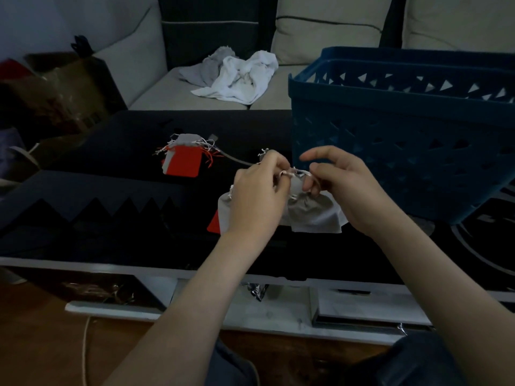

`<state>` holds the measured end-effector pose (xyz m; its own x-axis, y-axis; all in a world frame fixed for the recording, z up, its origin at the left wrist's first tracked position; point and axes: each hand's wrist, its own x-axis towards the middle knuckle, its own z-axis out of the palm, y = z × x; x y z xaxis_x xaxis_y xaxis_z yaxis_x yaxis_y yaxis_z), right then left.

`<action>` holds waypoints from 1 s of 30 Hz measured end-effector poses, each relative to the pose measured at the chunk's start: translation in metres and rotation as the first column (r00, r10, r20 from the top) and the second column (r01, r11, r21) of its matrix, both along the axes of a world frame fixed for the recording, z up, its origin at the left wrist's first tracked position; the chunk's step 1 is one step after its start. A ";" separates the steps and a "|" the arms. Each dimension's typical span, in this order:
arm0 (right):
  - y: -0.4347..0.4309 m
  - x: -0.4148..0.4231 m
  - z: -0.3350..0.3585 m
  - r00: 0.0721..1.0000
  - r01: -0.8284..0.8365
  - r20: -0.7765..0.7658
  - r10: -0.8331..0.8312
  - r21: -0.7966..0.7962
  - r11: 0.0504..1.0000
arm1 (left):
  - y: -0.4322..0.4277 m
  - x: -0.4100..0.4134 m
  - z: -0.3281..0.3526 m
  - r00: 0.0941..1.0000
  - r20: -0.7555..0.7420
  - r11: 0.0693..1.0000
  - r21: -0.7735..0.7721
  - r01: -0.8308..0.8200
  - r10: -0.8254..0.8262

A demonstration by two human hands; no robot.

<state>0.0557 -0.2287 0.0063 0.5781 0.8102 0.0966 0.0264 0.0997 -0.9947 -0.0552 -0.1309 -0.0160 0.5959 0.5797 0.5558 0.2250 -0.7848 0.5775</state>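
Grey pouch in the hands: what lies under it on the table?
Below the grey pouch, a pale grey piece and a red corner stick out. The left hand, the right hand and the pouch itself cover the rest.

Dim room: beige sofa (328,37), wooden floor (41,344).

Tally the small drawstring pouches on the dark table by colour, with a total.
Grey fabric drawstring pouches: 3 (one held, one beneath it, one farther back)
Red fabric drawstring pouches: 2 (one farther back, one corner showing beside the left hand)
Total: 5; others may lie hidden underneath.
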 end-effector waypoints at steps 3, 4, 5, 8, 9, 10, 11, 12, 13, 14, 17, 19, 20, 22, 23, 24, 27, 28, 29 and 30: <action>0.002 -0.004 -0.001 0.998 -0.060 -0.035 0.057 -0.077 0.995 | -0.001 0.001 -0.002 0.998 0.018 0.996 0.064 -0.059 0.058; 0.002 -0.007 -0.002 0.996 -0.092 -0.028 0.089 -0.117 0.989 | -0.002 0.001 -0.002 0.998 0.039 0.997 0.065 -0.053 0.051; 0.003 -0.009 -0.004 0.993 -0.115 -0.025 0.113 -0.142 0.983 | -0.003 0.002 -0.002 0.998 0.057 0.997 0.065 -0.039 0.035; 0.005 -0.011 -0.007 0.997 -0.065 -0.040 0.061 -0.116 0.991 | -0.004 0.002 0.000 0.994 0.107 0.999 0.049 0.020 -0.025; 0.005 -0.009 -0.007 0.999 -0.027 -0.046 0.023 -0.102 0.994 | -0.004 0.002 0.002 0.990 0.131 0.999 0.029 0.044 -0.047; 0.005 -0.008 -0.007 0.998 0.002 -0.054 -0.007 -0.089 0.996 | -0.004 0.002 0.003 0.986 0.155 0.998 0.003 0.068 -0.068; 0.005 -0.007 -0.008 0.998 0.022 -0.062 -0.027 -0.074 0.997 | -0.005 0.001 0.004 0.981 0.174 0.995 -0.031 0.091 -0.084; 0.005 -0.007 -0.008 0.997 0.043 -0.062 -0.047 -0.059 0.997 | -0.007 0.001 0.005 0.978 0.187 0.991 -0.072 0.109 -0.094; 0.006 -0.007 -0.008 0.995 0.075 -0.067 -0.077 -0.040 0.996 | -0.008 0.001 0.005 0.975 0.200 0.986 -0.114 0.119 -0.095; 0.007 -0.007 -0.008 0.988 0.118 -0.094 -0.119 -0.015 0.993 | -0.009 0.001 0.006 0.973 0.215 0.981 -0.154 0.120 -0.085; 0.008 -0.003 -0.004 0.930 0.270 -0.287 -0.229 0.113 0.956 | -0.007 0.000 0.007 0.970 0.242 0.944 -0.314 0.103 -0.026; 0.005 0.005 0.000 0.897 0.322 -0.372 -0.238 0.182 0.929 | -0.002 -0.002 0.008 0.980 0.195 0.904 -0.425 0.040 0.048; 0.003 0.010 0.002 0.869 0.342 -0.442 -0.220 0.217 0.914 | 0.001 -0.004 0.007 0.981 0.169 0.877 -0.480 0.002 0.091; -0.001 0.020 0.005 0.747 0.409 -0.651 -0.139 0.284 0.867 | 0.009 -0.005 0.005 0.976 0.146 0.803 -0.595 -0.043 0.161; -0.002 0.023 0.005 0.673 0.449 -0.734 -0.090 0.310 0.838 | 0.012 -0.005 0.004 0.974 0.132 0.773 -0.632 -0.062 0.186; -0.001 0.025 0.005 0.625 0.475 -0.778 -0.056 0.322 0.819 | 0.014 -0.005 0.004 0.973 0.114 0.757 -0.649 -0.082 0.203; 0.000 0.026 0.005 0.705 0.418 -0.704 -0.090 0.310 0.854 | 0.016 -0.004 0.007 0.973 0.086 0.727 -0.679 -0.099 0.213; -0.001 0.025 0.005 0.784 0.371 -0.608 -0.127 0.295 0.880 | 0.015 -0.004 0.007 0.974 0.089 0.720 -0.687 -0.093 0.211; -0.002 0.024 0.005 0.861 0.324 -0.481 -0.163 0.274 0.906 | 0.015 -0.004 0.008 0.974 0.100 0.712 -0.698 -0.078 0.205; -0.004 0.023 0.004 0.922 0.274 -0.344 -0.180 0.245 0.930 | 0.015 -0.005 0.009 0.973 0.119 0.701 -0.711 -0.055 0.196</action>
